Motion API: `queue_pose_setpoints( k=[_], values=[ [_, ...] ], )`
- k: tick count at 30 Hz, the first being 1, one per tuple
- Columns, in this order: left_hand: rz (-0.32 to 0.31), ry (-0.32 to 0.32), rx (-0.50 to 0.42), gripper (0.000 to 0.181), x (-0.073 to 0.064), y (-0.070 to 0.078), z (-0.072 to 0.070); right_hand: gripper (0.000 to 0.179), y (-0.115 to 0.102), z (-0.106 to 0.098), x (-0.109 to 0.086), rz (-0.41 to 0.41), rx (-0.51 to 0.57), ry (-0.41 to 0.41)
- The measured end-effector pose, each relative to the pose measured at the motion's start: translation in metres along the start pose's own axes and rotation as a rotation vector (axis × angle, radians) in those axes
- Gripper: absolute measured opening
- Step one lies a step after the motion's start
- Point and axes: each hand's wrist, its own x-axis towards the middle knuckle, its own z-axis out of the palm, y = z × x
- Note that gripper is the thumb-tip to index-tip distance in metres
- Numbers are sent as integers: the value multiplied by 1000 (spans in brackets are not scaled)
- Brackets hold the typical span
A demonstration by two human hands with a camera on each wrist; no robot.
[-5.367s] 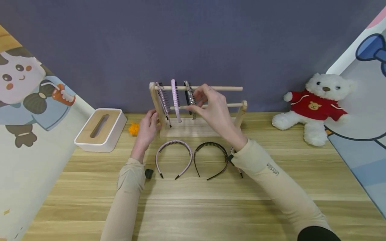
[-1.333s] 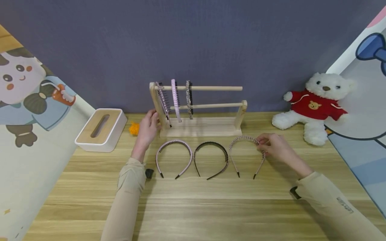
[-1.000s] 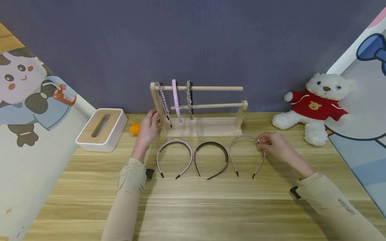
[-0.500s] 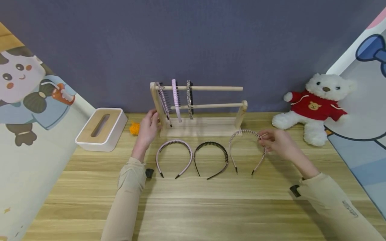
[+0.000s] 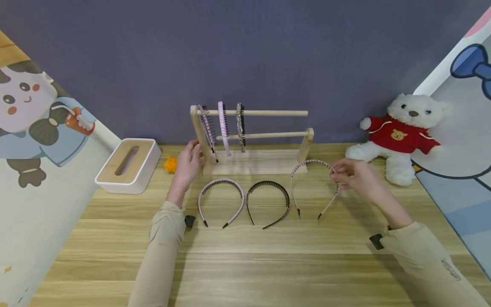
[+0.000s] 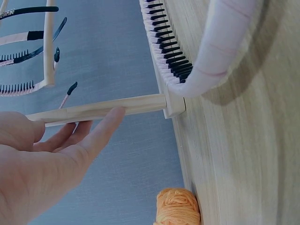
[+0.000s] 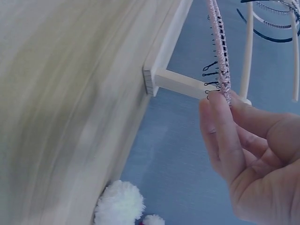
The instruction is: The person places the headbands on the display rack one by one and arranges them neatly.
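My right hand [image 5: 358,177] pinches a thin pink toothed headband [image 5: 293,183] by its right side, tilted up in front of the rack's right end. In the right wrist view, thumb and fingers meet on the pink headband [image 7: 218,42]. My left hand [image 5: 186,164] holds the left upright of a wooden headband rack [image 5: 255,162]; the left wrist view shows the upright [image 6: 93,110] between thumb and fingers. Several headbands hang on the upper rod, among them a pink one [image 5: 223,128] and a silver glittery one [image 5: 240,128]. A lilac headband [image 5: 243,200] and a black one [image 5: 287,200] lie before the rack.
A white tissue box [image 5: 128,166] with a wooden lid stands at the left. Orange yarn [image 5: 170,164] lies by my left hand. At the right sits a white teddy bear [image 5: 399,134] in a red sweater. A dark wall [image 5: 245,51] rises behind the table.
My right hand left the glittery headband on the rod, went to the pink headband at the right of the row, and has raised it from the table. The left hand stays at the rack.
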Motion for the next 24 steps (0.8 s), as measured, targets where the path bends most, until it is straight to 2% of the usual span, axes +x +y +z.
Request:
queue_pose_setpoints(
  k=[11,24],
  values=[
    [7,6,7,49,1,-1,0,30,-11,-10,-2,-9,5,36],
    [8,-1,5,50,0,-1,0,31,-25,-15,-8,-129,17,206]
  ],
)
